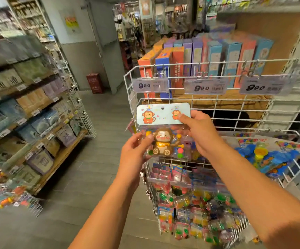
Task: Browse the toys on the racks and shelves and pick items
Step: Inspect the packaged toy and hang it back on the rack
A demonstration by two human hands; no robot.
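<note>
Both hands hold clear plastic toy pack with brown monkey figure and pale blue card header (pixel 163 130), up in front of white wire rack (pixel 217 103). Left hand (pixel 136 150) pinches lower-left edge; right hand (pixel 201 132) fingers clamp right side, thumb on header.

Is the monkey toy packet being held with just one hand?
No, both the left hand and right hand grip the monkey toy packet.

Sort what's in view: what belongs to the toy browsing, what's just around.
In play:
monkey toy pack, held by left hand and right hand
wire rack
bagged toys

Just around:
boxed games
price tags
red bin
</note>
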